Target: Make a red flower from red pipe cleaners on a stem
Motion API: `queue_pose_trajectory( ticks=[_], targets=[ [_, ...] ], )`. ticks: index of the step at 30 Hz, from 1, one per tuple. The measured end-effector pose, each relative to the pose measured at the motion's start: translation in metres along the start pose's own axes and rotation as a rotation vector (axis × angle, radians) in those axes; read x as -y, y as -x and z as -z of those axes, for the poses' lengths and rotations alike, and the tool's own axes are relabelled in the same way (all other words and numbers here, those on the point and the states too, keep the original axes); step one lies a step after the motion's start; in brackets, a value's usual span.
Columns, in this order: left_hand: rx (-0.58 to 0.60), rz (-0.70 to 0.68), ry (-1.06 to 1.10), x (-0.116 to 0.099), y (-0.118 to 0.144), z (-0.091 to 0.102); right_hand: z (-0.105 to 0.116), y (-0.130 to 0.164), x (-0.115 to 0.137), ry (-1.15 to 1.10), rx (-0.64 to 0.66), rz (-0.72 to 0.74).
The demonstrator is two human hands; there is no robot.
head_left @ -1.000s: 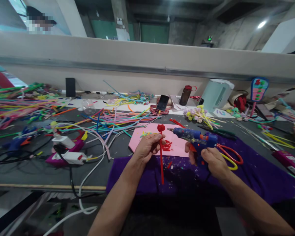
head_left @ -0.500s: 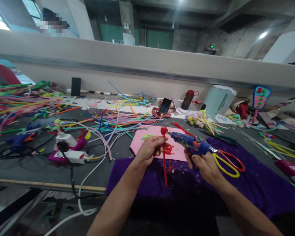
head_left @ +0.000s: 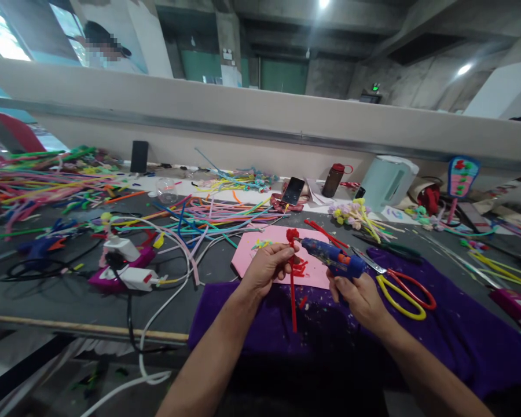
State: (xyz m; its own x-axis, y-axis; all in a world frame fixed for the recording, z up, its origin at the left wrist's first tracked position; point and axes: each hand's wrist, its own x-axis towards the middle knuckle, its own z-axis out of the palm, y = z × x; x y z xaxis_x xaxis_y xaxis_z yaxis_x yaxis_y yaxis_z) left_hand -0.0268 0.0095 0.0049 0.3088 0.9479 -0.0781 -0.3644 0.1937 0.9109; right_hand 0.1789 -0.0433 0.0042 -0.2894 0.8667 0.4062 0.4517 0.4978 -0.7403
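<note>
A wide purple felt cloth [head_left: 451, 324] lay under both hands, and a pink foam sheet [head_left: 252, 255] lay just beyond them. The right hand [head_left: 360, 295] was closed around the grip of a blue hot glue gun [head_left: 332, 258], with its nozzle pointing left, almost touching the curled top of a thin red pipe cleaner stem [head_left: 292, 289]. The left hand [head_left: 267, 266] pinched this stem near its top and held it upright. Red and yellow scissors [head_left: 402, 289] lay just right of the right hand.
</note>
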Motion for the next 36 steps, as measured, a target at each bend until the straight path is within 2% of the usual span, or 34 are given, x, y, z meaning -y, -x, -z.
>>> queue_pose_trajectory(
  ticks=[16,30,36],
  targets=[
    [0.004,-0.001,-0.045,0.0008,0.0003,-0.0002,-0.0022,-0.0031,0.0020,0.023,-0.001,-0.006],
    [0.011,0.004,0.008,-0.0011,0.0006,0.0001,-0.0039,0.0002,-0.0026,0.040,-0.026,-0.004],
    [0.021,-0.001,0.023,0.0001,-0.0002,0.0012,-0.0049,0.0027,-0.0045,0.027,0.026,-0.008]
  ],
)
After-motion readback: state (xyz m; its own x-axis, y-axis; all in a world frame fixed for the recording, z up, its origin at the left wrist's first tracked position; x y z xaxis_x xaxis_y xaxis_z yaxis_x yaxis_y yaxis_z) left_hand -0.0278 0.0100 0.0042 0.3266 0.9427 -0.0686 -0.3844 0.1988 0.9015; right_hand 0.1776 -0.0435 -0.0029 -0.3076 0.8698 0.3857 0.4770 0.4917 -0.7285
